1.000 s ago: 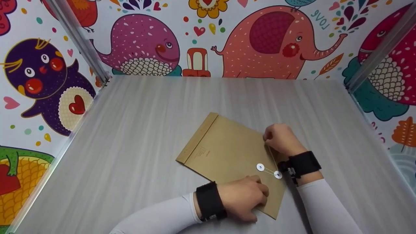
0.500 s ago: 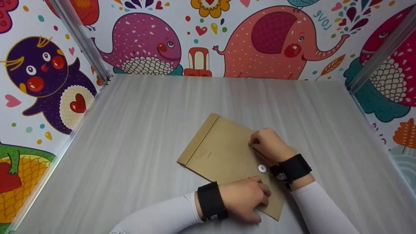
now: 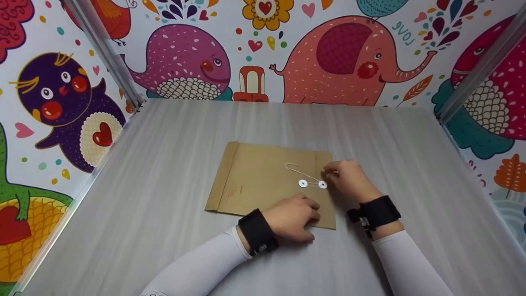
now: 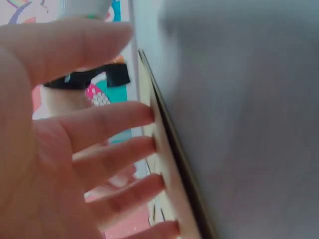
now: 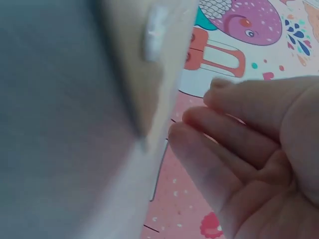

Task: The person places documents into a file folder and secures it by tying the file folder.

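A brown string-tie envelope (image 3: 263, 176) lies flat on the table, its folded strip at the left end. Near its right end sit two white button discs (image 3: 303, 183) with string wound between them. A loose tail of string (image 3: 303, 171) runs up and left across the paper. My left hand (image 3: 289, 218) rests on the envelope's near edge, with extended fingertips (image 4: 157, 181) touching the paper and the thumb off it. Beside the right edge is my right hand (image 3: 351, 179), fingers loosely bent; in the right wrist view nothing shows between them.
The pale wood-grain table (image 3: 164, 172) extends all around the envelope. Printed cartoon walls (image 3: 263, 53) close off the back and both sides, with metal posts (image 3: 102, 53) at the corners. Both wrists wear black straps (image 3: 380, 213).
My right hand has let go of the string, which now lies on the envelope, and moved to the right edge. The envelope has turned counterclockwise and shifted left and away, my left hand moving with it.
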A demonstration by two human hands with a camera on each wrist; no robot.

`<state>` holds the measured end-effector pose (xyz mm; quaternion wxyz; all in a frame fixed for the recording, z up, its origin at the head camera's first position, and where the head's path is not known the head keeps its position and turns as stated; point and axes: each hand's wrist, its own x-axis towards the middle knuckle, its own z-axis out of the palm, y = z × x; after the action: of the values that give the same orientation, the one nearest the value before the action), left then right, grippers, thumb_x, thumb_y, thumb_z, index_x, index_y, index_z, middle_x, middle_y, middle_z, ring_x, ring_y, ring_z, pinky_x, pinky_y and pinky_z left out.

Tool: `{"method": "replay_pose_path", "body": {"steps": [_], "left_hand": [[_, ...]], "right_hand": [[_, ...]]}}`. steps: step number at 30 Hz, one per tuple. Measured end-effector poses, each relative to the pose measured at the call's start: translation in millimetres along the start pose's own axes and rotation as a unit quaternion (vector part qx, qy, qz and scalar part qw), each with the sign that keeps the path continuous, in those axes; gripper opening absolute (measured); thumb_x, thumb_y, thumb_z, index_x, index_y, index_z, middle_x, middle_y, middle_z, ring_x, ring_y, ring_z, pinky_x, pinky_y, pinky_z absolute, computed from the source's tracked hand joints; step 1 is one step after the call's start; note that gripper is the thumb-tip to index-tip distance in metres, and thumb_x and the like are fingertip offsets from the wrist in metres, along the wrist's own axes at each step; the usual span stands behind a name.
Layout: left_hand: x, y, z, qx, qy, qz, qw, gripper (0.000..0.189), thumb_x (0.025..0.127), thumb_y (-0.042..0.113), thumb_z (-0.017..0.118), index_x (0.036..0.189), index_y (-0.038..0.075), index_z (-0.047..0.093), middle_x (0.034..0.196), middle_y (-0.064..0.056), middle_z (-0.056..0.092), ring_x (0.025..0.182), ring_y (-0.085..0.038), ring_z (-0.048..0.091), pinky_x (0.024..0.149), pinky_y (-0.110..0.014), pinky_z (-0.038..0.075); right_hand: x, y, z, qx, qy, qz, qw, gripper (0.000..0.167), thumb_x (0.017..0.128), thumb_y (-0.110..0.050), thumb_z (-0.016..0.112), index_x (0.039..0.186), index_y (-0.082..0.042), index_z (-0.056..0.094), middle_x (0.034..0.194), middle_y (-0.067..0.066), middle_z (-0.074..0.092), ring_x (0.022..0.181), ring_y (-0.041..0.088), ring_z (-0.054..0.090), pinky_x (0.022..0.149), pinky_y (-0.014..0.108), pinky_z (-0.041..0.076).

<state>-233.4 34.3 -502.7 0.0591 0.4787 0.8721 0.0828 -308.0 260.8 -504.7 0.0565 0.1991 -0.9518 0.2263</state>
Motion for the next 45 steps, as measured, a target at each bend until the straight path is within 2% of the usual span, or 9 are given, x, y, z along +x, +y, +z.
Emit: {"method": "replay_pose_path", "body": {"steps": [8, 15, 19, 22, 24, 28, 31, 40, 45], "left_hand": [[1.4, -4.9, 0.6, 0.009, -0.011, -0.004, 0.9999, 0.036, 0.085, 0.042, 0.081, 0.114, 0.020, 0.080, 0.142, -0.001, 0.069, 0.120, -0.027, 0.061, 0.096, -0.034, 0.054], [7.8, -7.7, -4.2, 0.033, -0.002, 0.058, 0.9978, 0.022, 0.086, 0.040, 0.080, 0.083, 0.019, 0.076, 0.102, 0.008, 0.074, 0.088, -0.010, 0.066, 0.091, -0.027, 0.046], [13.8, -15.4, -13.4, -0.020, -0.018, 0.065, 0.9975, 0.016, 0.089, 0.031, 0.077, 0.081, 0.017, 0.075, 0.086, 0.010, 0.069, 0.073, -0.006, 0.056, 0.079, -0.020, 0.045], [20.2, -29.9, -24.9, -0.075, -0.017, 0.041, 0.9962, 0.010, 0.090, 0.016, 0.072, 0.083, 0.014, 0.079, 0.077, 0.008, 0.067, 0.069, -0.007, 0.052, 0.067, -0.020, 0.045], [24.2, -43.4, -31.9, -0.085, 0.007, 0.006, 0.9963, 0.014, 0.089, 0.007, 0.069, 0.088, 0.011, 0.082, 0.079, 0.006, 0.072, 0.073, -0.009, 0.059, 0.069, -0.022, 0.049], [32.5, -71.9, -36.1, -0.047, 0.068, -0.085, 0.9929, 0.017, 0.093, 0.003, 0.069, 0.100, 0.009, 0.084, 0.097, -0.004, 0.081, 0.091, -0.021, 0.073, 0.085, -0.033, 0.058], [38.5, -89.6, -30.2, -0.026, 0.075, -0.128, 0.9886, 0.017, 0.095, 0.003, 0.070, 0.105, 0.009, 0.083, 0.105, -0.008, 0.081, 0.101, -0.026, 0.075, 0.092, -0.037, 0.060], [48.2, -112.2, -20.7, -0.010, 0.089, -0.170, 0.9814, 0.013, 0.092, 0.000, 0.069, 0.086, 0.005, 0.080, 0.093, -0.010, 0.079, 0.091, -0.029, 0.074, 0.084, -0.039, 0.060], [48.5, -106.6, -19.9, 0.035, 0.050, -0.187, 0.9806, 0.017, 0.096, 0.001, 0.062, 0.092, 0.001, 0.079, 0.099, -0.014, 0.078, 0.094, -0.031, 0.075, 0.084, -0.042, 0.062]], "right_hand": [[-2.6, 0, 15, -0.005, -0.025, -0.051, 0.9984, 0.027, 0.096, 0.011, 0.060, 0.112, 0.000, 0.078, 0.119, 0.020, 0.078, 0.116, 0.039, 0.074, 0.101, 0.055, 0.058], [-6.3, -1, 13, -0.035, -0.066, -0.047, 0.9961, 0.032, 0.102, 0.008, 0.053, 0.125, 0.004, 0.075, 0.138, 0.028, 0.068, 0.127, 0.044, 0.068, 0.106, 0.054, 0.055], [-8.9, 0, 10, -0.044, -0.063, -0.058, 0.9953, 0.029, 0.101, 0.008, 0.053, 0.120, 0.006, 0.075, 0.136, 0.029, 0.068, 0.124, 0.045, 0.069, 0.105, 0.054, 0.056], [-9.4, 0, 8, -0.049, -0.063, -0.064, 0.9947, 0.027, 0.098, 0.012, 0.055, 0.113, 0.005, 0.076, 0.134, 0.030, 0.069, 0.122, 0.046, 0.069, 0.103, 0.055, 0.056], [-8.6, -1, 8, -0.048, -0.067, -0.062, 0.9946, 0.026, 0.097, 0.013, 0.055, 0.111, 0.005, 0.076, 0.131, 0.030, 0.071, 0.120, 0.047, 0.070, 0.102, 0.055, 0.057], [-6.0, -3, 10, -0.048, -0.074, -0.056, 0.9945, 0.027, 0.097, 0.012, 0.056, 0.113, 0.005, 0.076, 0.130, 0.029, 0.071, 0.117, 0.047, 0.071, 0.100, 0.055, 0.058], [-4.7, -4, 11, -0.041, -0.076, -0.053, 0.9948, 0.028, 0.097, 0.012, 0.055, 0.115, 0.005, 0.076, 0.133, 0.030, 0.069, 0.121, 0.047, 0.069, 0.102, 0.055, 0.057], [-1.9, -5, 10, -0.038, -0.077, -0.047, 0.9952, 0.032, 0.093, 0.015, 0.057, 0.117, 0.006, 0.076, 0.133, 0.029, 0.070, 0.123, 0.044, 0.069, 0.103, 0.054, 0.056], [-1.2, -5, 10, -0.055, -0.085, -0.049, 0.9937, 0.031, 0.095, 0.012, 0.059, 0.122, 0.009, 0.074, 0.137, 0.029, 0.068, 0.127, 0.044, 0.067, 0.104, 0.054, 0.056]]}}
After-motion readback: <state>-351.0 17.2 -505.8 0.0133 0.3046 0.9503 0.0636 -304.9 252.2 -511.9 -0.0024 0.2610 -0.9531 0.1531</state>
